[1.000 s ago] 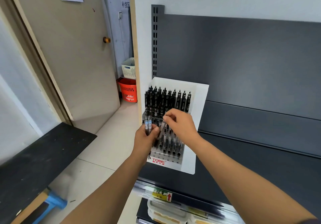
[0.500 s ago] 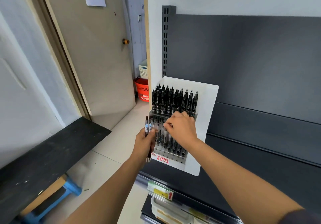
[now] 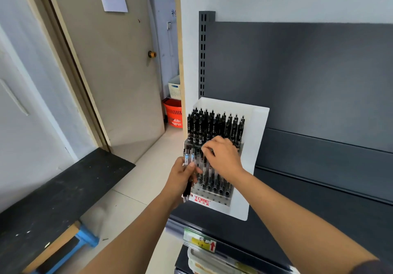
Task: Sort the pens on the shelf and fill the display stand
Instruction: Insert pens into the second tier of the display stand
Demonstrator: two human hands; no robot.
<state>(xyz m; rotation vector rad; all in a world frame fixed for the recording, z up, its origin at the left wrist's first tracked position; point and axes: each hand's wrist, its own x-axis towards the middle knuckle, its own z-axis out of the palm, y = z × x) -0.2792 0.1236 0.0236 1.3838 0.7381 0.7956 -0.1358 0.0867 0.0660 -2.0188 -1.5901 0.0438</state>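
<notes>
The dark shelf (image 3: 340,214) carries the white display stand (image 3: 255,146) at its left end. The back row of black pens (image 3: 214,124) looks full, and more pens stand in the clear front rows.

The right hand (image 3: 223,158) is higher up than a second ago. It sits over the top edge of the front rows, with its fingers bent down among the pens. The pen it carried before no longer shows, so I think that pen is in a hole now. I cannot tell if its grip is on a pen.

The left hand (image 3: 180,178) stays just beside the stand's left edge. Its grip is tight around a small bunch of pens (image 3: 187,156), so a few pens are left to put in.
</notes>
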